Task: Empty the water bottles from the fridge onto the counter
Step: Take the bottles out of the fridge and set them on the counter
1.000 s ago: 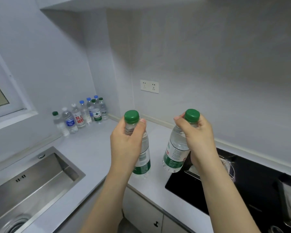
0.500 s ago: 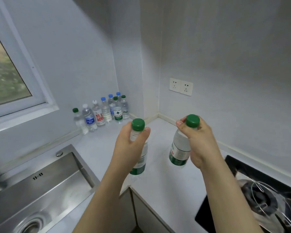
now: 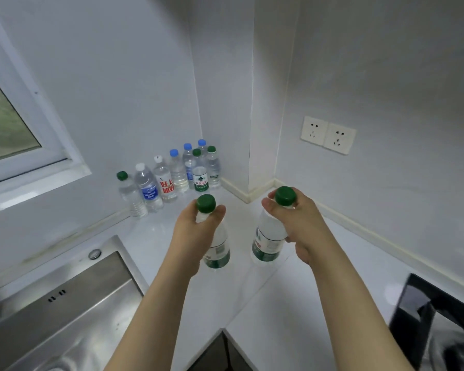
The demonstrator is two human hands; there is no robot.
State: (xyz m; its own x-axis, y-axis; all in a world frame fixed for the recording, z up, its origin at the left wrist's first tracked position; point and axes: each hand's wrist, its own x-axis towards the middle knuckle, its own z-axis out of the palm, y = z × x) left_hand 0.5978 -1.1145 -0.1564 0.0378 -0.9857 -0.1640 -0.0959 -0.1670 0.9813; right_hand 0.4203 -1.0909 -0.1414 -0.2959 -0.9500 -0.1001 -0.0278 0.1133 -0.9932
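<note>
Above the counter (image 3: 319, 290) near its back corner, my left hand (image 3: 196, 231) and right hand (image 3: 300, 226) each grip a green-capped bottle by the neck, left bottle (image 3: 217, 250), right bottle (image 3: 268, 242), short of the bottle row (image 3: 172, 178).

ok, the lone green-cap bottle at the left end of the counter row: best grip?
Take the green-cap bottle round its neck, just under the cap, coming from above and in front. It stands upright with the wall behind it and a blue-label bottle close on its right, so its body is crowded there, while the top and front are free.
</note>
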